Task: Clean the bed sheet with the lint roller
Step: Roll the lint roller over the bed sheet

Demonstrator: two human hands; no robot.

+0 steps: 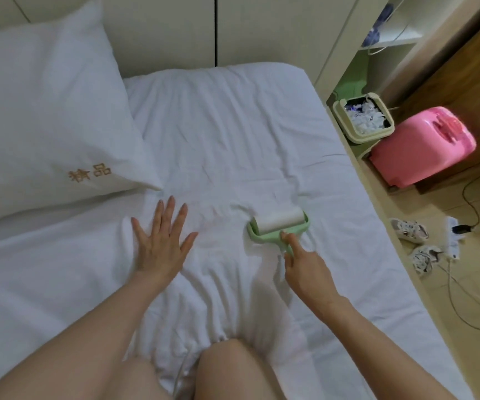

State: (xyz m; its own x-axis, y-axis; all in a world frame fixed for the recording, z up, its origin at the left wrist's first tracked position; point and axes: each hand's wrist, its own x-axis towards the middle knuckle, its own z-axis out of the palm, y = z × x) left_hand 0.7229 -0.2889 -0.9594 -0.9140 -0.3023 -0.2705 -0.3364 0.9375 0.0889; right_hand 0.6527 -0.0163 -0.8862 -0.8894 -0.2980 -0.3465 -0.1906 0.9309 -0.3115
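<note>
The white bed sheet (233,140) covers the whole bed and lies creased, with folds running from the person's knees (227,362) at the near edge toward the middle. The lint roller (278,225) sits on the sheet about midway along the bed and nearer the right edge than the left, its white roll flat against the cloth inside a pale green frame.

The right hand (305,269) holds the roller's green handle: the fingers are curled round it, while the forefinger lies straight along the handle, with its tip at the frame. The left hand (160,241) lies palm down on the sheet, fingers straight and spread wide, holding nothing. It is well to the left of the roller and just below the corner of the pillow (45,111).

That pillow (white, with gold embroidered characters near its corner) fills the far left corner of the bed. Beyond the right edge, on the floor, stand a cream bin (339,111) holding crumpled white scraps and, just beside it, a pink plastic container (417,151). Nearer along that edge lie a pair of white shoes (409,229) beside a white power strip (453,238) with cables trailing over the floor.
</note>
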